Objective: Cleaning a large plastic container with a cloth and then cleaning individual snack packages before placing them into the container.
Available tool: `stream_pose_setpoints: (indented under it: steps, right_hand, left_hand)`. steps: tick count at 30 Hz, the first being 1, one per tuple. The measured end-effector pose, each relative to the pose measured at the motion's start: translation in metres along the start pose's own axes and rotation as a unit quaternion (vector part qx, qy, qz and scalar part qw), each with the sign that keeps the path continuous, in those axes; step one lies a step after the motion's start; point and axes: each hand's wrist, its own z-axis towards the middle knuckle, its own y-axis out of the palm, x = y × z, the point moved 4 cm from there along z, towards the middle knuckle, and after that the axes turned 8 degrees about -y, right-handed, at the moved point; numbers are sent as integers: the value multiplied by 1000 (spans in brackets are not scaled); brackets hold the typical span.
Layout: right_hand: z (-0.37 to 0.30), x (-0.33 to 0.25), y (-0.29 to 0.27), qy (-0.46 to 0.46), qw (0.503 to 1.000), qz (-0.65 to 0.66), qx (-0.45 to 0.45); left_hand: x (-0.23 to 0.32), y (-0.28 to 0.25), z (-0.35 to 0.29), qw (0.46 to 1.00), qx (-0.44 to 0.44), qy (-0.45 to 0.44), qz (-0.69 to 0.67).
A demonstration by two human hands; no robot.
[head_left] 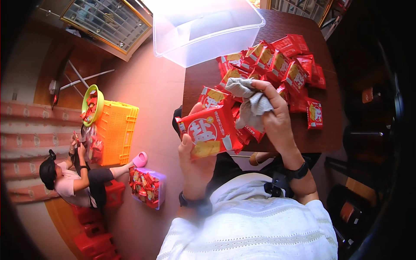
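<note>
In my left hand (196,167) is a red snack packet (210,132), its printed front turned up toward me. The thumb lies on its near left corner and the fingers go behind it. My right hand (275,117) pinches a crumpled grey cloth (253,102), held just beyond the packet and apart from my left hand. Beneath and past the cloth, a heap of like red packets (277,65) covers part of the dark wooden table (320,138). One packet (314,113) lies by itself at the heap's right side.
A clear plastic bin (208,39) stands at the table's far left. Off to the left, a seated person (71,177) handles small items beside an orange crate (119,132) topped by a green basin (86,93). A tub of packets (147,188) sits on the floor.
</note>
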Motion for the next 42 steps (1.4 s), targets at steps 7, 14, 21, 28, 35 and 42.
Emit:
stream_pose_setpoints:
  steps: [7,14,21,28,35,42]
  right_hand:
    - [-24,-2,34,192,915,352,-50]
    - [-58,1,46,273,825,483,-105]
    - [-46,-5,42,284,881,365,-99]
    - [-51,17,28,291,895,331,-62]
    - [-41,10,14,146,955,259,-3]
    - [-41,-29,-26,82,980,180,35]
  left_hand:
    - [-15,3,2,999,0,-32,22]
    - [-11,17,10,993,74,45,84]
    - [-2,17,6,968,56,66,236]
    - [49,-2,9,913,-56,-55,400]
    - [69,34,25,758,-93,9,645]
    - [98,94,58,646,-159,155,730]
